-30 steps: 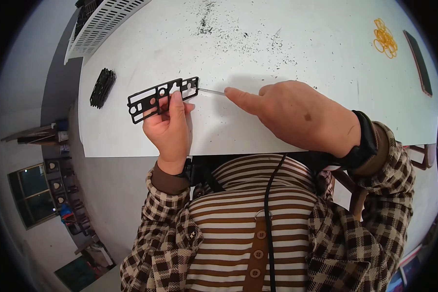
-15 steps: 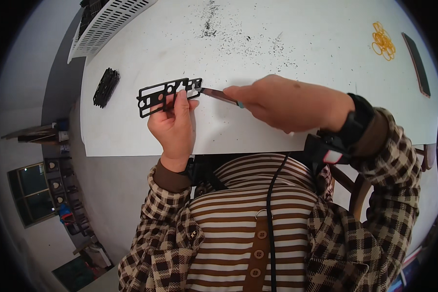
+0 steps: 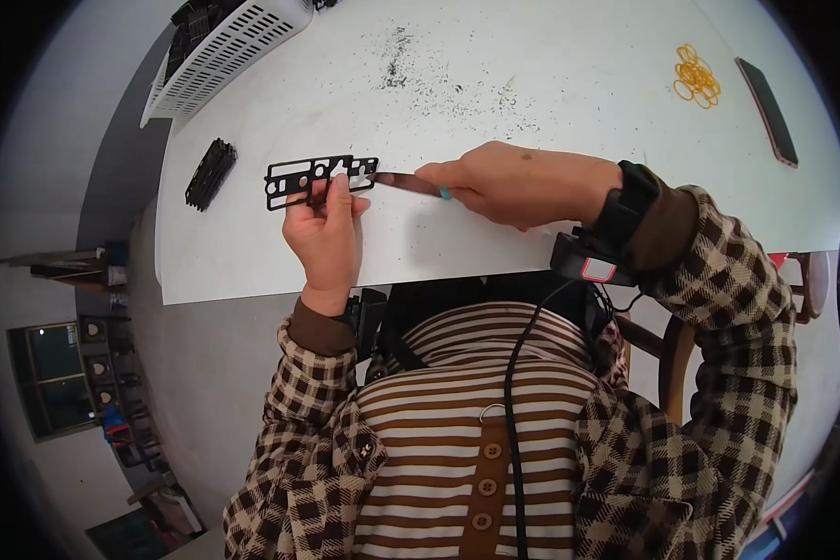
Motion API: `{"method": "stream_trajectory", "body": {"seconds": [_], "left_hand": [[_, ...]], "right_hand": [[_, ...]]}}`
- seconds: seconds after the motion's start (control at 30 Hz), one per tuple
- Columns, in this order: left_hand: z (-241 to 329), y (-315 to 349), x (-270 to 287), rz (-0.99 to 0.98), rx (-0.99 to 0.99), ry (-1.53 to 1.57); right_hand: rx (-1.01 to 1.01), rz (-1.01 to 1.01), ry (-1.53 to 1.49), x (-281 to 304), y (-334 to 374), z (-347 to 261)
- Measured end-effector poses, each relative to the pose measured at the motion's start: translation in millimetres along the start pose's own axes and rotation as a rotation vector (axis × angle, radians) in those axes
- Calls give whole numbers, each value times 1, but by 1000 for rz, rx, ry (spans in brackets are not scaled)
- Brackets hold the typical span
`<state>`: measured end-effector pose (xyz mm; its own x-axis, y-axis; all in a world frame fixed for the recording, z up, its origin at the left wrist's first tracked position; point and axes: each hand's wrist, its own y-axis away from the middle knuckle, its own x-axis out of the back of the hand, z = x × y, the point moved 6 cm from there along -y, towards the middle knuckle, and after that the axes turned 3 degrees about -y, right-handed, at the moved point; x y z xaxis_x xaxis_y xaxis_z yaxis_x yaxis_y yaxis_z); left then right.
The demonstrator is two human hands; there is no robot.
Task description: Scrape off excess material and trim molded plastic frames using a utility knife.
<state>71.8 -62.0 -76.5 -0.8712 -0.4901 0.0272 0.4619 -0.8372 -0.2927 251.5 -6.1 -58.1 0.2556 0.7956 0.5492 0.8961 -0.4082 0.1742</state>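
Note:
My left hand (image 3: 324, 229) is closed on a flat black plastic frame (image 3: 294, 184) with rectangular and round cut-outs, thumb on its near face. The frame is held up over the white table. In my right hand (image 3: 499, 187) is a knife (image 3: 409, 184), its turquoise handle mostly covered by my fingers. The blade, a little blurred, points left, and its tip meets or overlaps the frame's right end; whether it touches I cannot tell.
A stack of similar black parts (image 3: 211, 175) lies left on the white table (image 3: 252, 266). Behind it stands a white slotted basket (image 3: 229, 58) holding black pieces. Black shavings (image 3: 457, 93) litter the far middle. Yellow rubber bands (image 3: 696, 77) and a dark phone (image 3: 767, 112) lie far right.
My right hand and the knife have shifted slightly left. The black frame now lies at a flatter, more level angle in my left hand. The whole view has also shifted a little.

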Motion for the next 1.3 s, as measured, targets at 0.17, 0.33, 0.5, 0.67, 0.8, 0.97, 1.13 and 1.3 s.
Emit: {"method": "stream_trajectory", "body": {"seconds": [0.17, 0.33, 0.5, 0.67, 0.8, 0.97, 1.13, 1.3], "left_hand": [[-6, -9, 5, -19, 45, 62], [-15, -16, 10, -23, 97, 137], [-22, -20, 17, -64, 128, 234], [-22, -10, 14, -150, 222, 310], [-22, 0, 7, -203, 296, 346], [-26, 4, 4, -283, 414, 253], [-16, 10, 9, -146, 215, -19], [-6, 28, -3, -385, 264, -7]], "right_hand": [[131, 201, 319, 8, 3, -2], [111, 199, 285, 16, 3, 1], [91, 241, -118, 25, 1, 9], [-76, 343, -420, 8, -10, 11], [-111, 286, -533, -13, -22, 5], [4, 484, -389, -27, -22, -4], [306, 783, 104, -33, -7, -21], [200, 713, 112, -40, -15, -14]]}}
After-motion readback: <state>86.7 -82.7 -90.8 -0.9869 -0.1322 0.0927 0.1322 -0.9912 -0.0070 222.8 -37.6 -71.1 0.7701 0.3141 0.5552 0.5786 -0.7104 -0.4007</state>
